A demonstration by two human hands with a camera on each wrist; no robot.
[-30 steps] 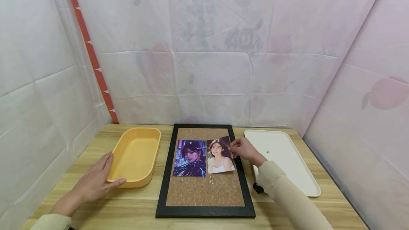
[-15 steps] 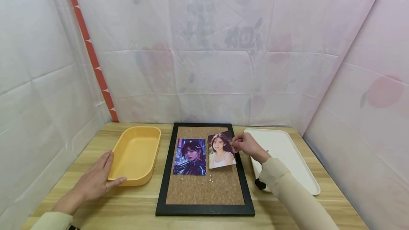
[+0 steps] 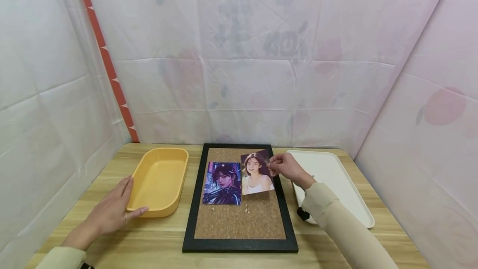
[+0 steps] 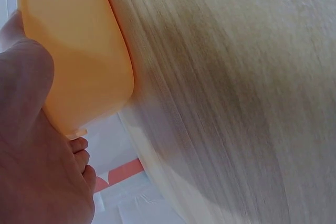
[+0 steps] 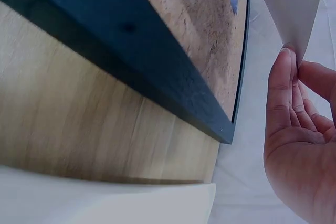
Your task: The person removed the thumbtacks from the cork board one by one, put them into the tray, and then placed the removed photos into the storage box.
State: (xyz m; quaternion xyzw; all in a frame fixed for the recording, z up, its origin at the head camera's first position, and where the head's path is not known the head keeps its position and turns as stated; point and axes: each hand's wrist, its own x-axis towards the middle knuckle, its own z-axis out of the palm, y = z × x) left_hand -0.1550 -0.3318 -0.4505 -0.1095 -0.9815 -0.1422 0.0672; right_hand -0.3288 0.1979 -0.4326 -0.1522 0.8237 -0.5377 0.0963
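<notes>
Right hand [image 3: 285, 168] pinches portrait photo [image 3: 255, 173] by its right edge, lifted over cork board [image 3: 239, 219]; left hand [image 3: 112, 211] rests flat against yellow tray [image 3: 158, 182].

Right-hand fingers [image 5: 281, 85] pinch the photo's edge, white back side visible from the wrist view; the photo extends left from that hand, long axis roughly upright, slightly tilted, lower edge raised off the cork. Left hand is relaxed, fingers straight along the tray's near-left wall, gripping nothing, well apart from the photo; right hand is the nearer one. The photo shows a dark-haired person in a white top, glossy. Just left of it a purple-toned photo [image 3: 222, 184] lies flat on the cork. White tray [image 3: 343, 190] sits right of the board, all on the wooden tabletop [image 3: 149, 240].
</notes>
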